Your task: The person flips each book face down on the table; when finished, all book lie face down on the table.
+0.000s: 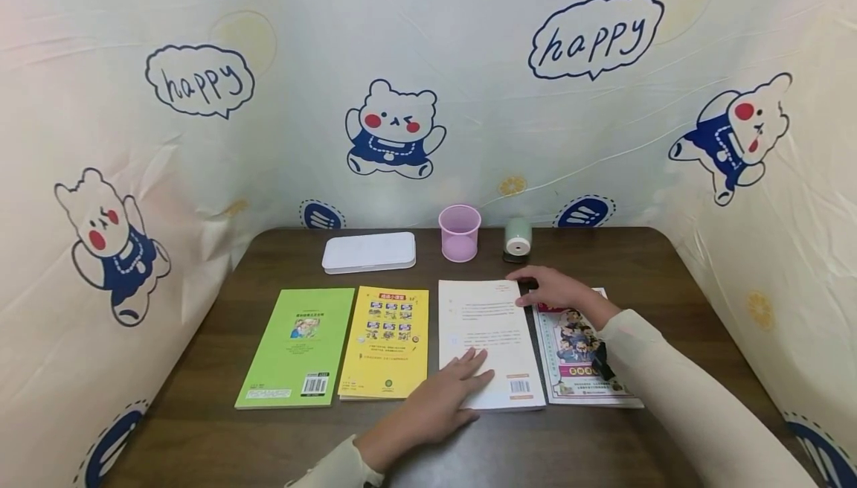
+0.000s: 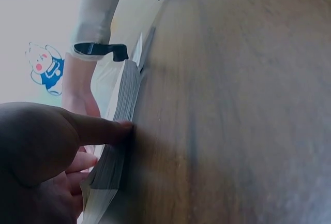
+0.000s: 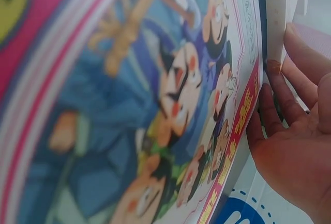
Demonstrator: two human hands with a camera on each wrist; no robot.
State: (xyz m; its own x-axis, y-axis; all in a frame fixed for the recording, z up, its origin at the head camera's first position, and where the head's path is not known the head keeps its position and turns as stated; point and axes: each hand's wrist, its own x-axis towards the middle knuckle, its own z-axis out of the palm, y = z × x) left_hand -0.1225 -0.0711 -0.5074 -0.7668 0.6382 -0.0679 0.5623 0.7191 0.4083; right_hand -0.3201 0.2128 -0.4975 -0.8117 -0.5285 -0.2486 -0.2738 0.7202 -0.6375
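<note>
A white book [image 1: 485, 332] with printed text and a barcode lies third from the left in a row of books on the dark table. My left hand [image 1: 445, 395] rests on its lower left part, fingers spread over the cover. In the left wrist view the thumb [image 2: 103, 130] touches the edge of the pages [image 2: 129, 92]. At the far right corner my right hand [image 1: 556, 289] pinches the white book, thumb on the cover and fingertips at its edge. Under the right forearm lies a comic-style book [image 1: 576, 350], partly hidden.
To the left lie a yellow book [image 1: 388, 343] and a green book [image 1: 301, 347]. Behind the row stand a white case [image 1: 368, 252], a pink cup [image 1: 460, 235] and a small green pencil sharpener [image 1: 518, 239]. A patterned curtain [image 1: 288, 138] surrounds the table [image 1: 221, 369].
</note>
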